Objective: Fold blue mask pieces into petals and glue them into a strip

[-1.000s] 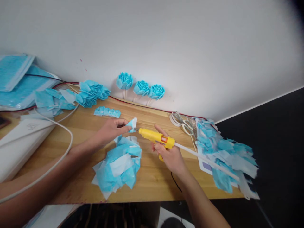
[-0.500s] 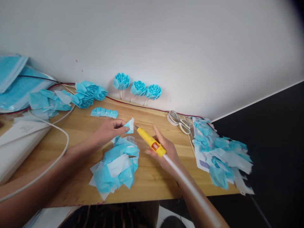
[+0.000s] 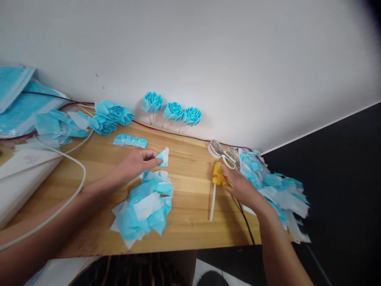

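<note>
My left hand (image 3: 135, 162) pinches a small folded blue-and-white paper piece (image 3: 163, 156) above the wooden table (image 3: 190, 222). Just below it lies a heap of blue and white paper squares (image 3: 145, 206). My right hand (image 3: 241, 186) rests on the table to the right, its fingers curled on a yellow glue gun (image 3: 218, 174) that lies on the wood with its white glue stick (image 3: 212, 202) pointing towards me.
White-handled scissors (image 3: 222, 152) lie behind the glue gun. A pile of blue paper scraps (image 3: 274, 190) covers the table's right end. Three blue paper flowers (image 3: 172, 110) lean on the wall, more blue paper (image 3: 110, 117) at back left, a white cable (image 3: 71, 190) at left.
My right hand carried the glue gun away from the folded piece, swung it to the right and set it down near the scissors. My left hand kept its pinch and stayed put.
</note>
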`<state>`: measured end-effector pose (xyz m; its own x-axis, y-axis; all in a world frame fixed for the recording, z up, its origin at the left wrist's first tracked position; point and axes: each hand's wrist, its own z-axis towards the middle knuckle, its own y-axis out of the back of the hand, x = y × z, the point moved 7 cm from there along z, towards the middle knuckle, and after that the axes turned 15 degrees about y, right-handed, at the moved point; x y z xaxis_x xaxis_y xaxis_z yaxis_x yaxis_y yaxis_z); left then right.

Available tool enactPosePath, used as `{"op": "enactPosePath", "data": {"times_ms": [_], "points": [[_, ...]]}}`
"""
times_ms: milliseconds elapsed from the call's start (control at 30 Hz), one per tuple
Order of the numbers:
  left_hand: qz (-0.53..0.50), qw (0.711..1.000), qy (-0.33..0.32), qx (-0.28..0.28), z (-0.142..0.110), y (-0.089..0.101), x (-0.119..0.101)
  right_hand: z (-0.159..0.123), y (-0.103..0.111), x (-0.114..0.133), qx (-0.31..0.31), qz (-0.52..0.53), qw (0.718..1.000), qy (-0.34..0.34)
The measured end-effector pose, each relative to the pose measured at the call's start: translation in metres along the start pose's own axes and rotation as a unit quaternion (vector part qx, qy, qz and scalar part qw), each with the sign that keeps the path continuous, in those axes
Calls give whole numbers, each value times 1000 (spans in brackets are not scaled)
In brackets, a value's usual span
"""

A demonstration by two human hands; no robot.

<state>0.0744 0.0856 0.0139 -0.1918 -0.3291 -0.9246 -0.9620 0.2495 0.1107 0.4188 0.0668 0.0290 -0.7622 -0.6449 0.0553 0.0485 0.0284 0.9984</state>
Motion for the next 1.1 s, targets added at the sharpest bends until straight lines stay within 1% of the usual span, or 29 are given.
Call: {"op": "enactPosePath", "data": {"times_ms": [67, 100, 167, 200, 267, 333, 433, 500, 633, 767, 867, 967, 1100], "points": [[10, 1000, -4, 4, 1, -2, 2, 12, 19, 18, -34, 23, 999, -2], [16, 1000, -2, 7, 2, -3, 3, 21, 30, 30, -69, 45, 997, -4], [27, 1000, 3, 13, 2, -4, 5, 45, 42, 60, -106, 136, 985, 13], [34, 999, 5, 15, 2, -5, 5, 59, 46, 76, -123, 186, 974, 29], [47, 999, 3, 17, 1, -6, 5, 86, 48, 100, -148, 263, 952, 55], [54, 998, 3, 17, 0, -6, 3, 109, 44, 116, -154, 319, 932, 75], [60, 998, 9, 16, 0, -6, 2, 136, 33, 127, -140, 404, 900, 84], [66, 998, 8, 15, -1, -6, 2, 149, 28, 131, -130, 430, 889, 89], [73, 997, 1, 15, -2, -7, -1, 163, 25, 137, -115, 419, 894, 106], [76, 997, -8, 15, -5, -7, -4, 167, 25, 144, -106, 388, 908, 117], [80, 997, -16, 18, -5, -7, -5, 164, 33, 151, -131, 321, 926, 149], [79, 997, -19, 17, -4, -6, -5, 160, 41, 158, -137, 236, 944, 186], [73, 997, -22, 15, -3, -5, -3, 154, 47, 159, -144, 191, 948, 211]]}}
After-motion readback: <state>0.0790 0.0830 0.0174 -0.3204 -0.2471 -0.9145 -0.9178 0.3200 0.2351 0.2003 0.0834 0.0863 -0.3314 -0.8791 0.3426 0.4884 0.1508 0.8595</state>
